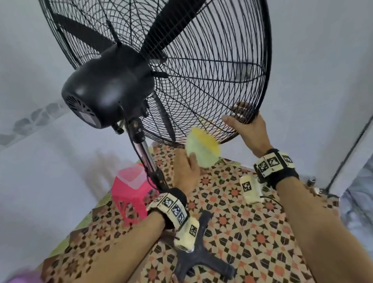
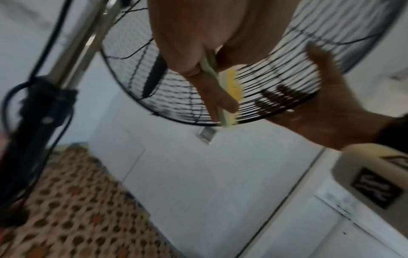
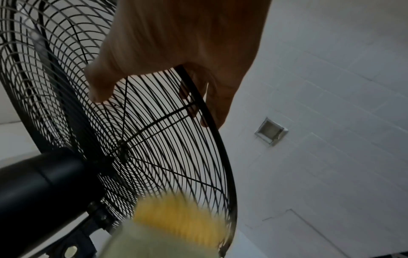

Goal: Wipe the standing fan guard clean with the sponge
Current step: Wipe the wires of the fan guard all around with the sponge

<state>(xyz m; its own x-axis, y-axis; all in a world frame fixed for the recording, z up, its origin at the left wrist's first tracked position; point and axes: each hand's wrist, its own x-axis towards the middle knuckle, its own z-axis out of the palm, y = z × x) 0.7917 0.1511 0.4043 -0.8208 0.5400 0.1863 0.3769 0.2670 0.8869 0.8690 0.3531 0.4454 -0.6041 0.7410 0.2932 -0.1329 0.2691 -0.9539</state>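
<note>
Fan guard: one black wire fan guard [image 1: 205, 52], gripped at its lower rim by the right hand [image 1: 247, 126].
Sponge: one yellow-and-pale-green sponge [image 1: 201, 147], pinched by the left hand [image 1: 185, 172], pressed against the guard's bottom wires.

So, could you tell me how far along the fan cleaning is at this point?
Done: the sponge is picked up and at the fan guard. In hand: the left hand presses it against the guard's bottom wires while the right hand grips the lower rim. Left: the rest of the guard; which wires are already clean cannot be told.
</note>
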